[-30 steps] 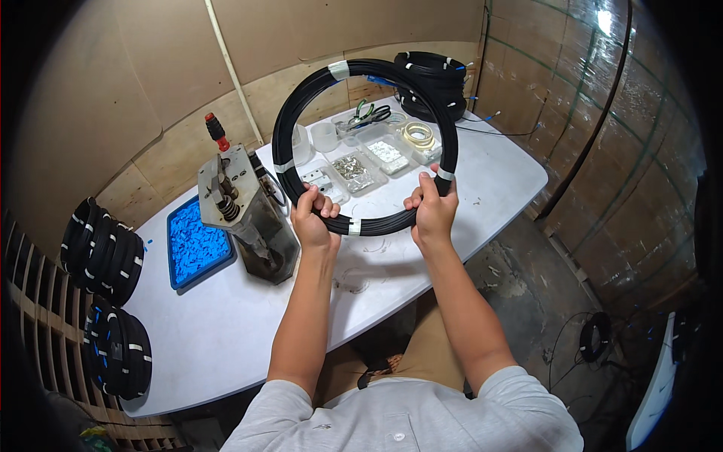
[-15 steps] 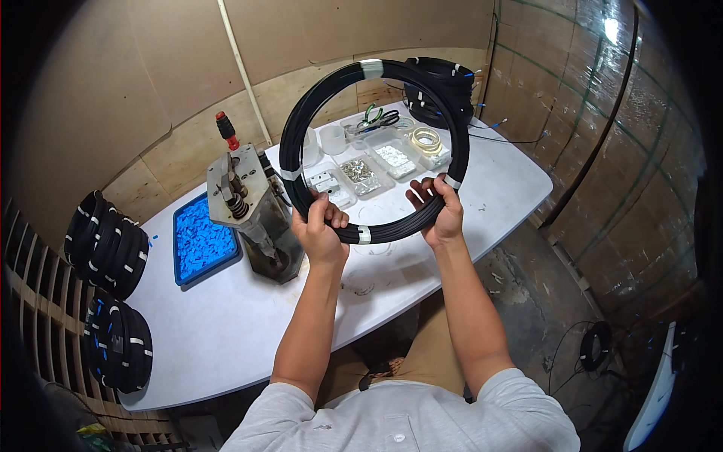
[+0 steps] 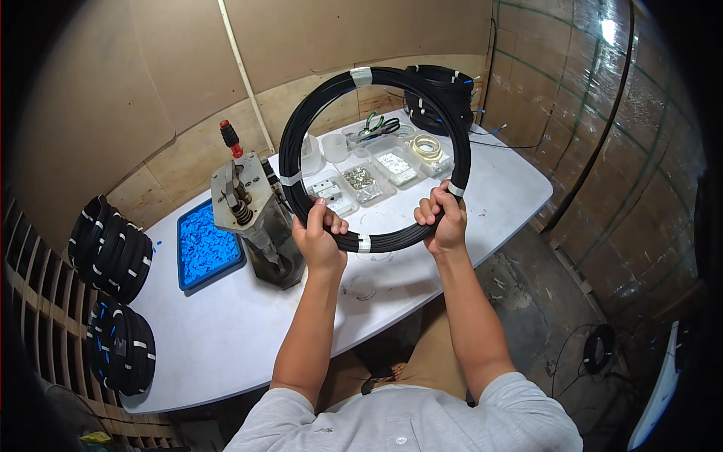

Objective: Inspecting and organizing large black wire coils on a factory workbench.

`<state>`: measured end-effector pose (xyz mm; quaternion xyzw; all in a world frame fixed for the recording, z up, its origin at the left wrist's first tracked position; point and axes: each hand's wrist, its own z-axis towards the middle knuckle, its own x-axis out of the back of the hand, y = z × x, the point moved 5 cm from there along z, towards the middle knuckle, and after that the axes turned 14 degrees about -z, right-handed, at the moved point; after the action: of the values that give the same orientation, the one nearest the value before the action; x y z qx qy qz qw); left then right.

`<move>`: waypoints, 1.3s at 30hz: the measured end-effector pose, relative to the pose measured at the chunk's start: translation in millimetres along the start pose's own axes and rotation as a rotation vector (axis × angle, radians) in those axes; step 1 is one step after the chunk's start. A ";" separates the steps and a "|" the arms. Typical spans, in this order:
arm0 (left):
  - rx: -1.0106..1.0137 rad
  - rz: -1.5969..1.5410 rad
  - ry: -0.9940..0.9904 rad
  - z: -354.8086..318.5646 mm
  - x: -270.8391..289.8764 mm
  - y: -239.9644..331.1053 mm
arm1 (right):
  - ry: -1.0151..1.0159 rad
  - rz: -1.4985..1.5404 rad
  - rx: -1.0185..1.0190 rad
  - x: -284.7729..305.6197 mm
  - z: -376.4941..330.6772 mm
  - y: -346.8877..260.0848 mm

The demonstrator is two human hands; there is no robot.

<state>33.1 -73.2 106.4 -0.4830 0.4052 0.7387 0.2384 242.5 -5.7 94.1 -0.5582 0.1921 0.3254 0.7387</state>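
Observation:
A large coil of black cable [image 3: 292, 135], bound in several places with white tape, is held upright above the white table. My left hand [image 3: 319, 235] is closed around its lower left part. On the lower right part, my right hand [image 3: 444, 218] grips it with the fingers curled over the inner edge, just below a white tape band. Through the ring I see a clear tray of small metal parts [image 3: 361, 184], another of small white pieces [image 3: 397, 169], and rolls of pale tape [image 3: 427, 148].
A metal hand press [image 3: 256, 218] with a red-and-black handle stands left of centre, beside a dark tray of blue pieces [image 3: 205, 245]. More black coils are stacked at the left edge [image 3: 111, 248] and back right [image 3: 439, 102]. Scissors [image 3: 380, 128] lie behind the trays.
The fingers of my right hand have closed more tightly around the coil. The coil sits slightly lower in view, and its top has tipped a little.

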 end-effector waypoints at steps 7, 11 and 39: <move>-0.190 0.615 0.060 11.0 -4.5 9.9 | 0.306 -0.382 0.435 -32.0 -35.5 -25.3; 0.100 0.345 -0.630 -26.3 -80.2 -5.0 | 0.408 -0.732 0.686 -64.1 -54.7 -21.7; 0.562 -0.179 -0.515 48.9 -15.1 20.6 | 0.076 -0.077 -0.217 17.3 -1.4 -23.7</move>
<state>-1.4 -43.5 137.8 -0.2311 0.4749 0.6724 0.5187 271.4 -6.3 99.1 -0.6538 0.1620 0.2944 0.6779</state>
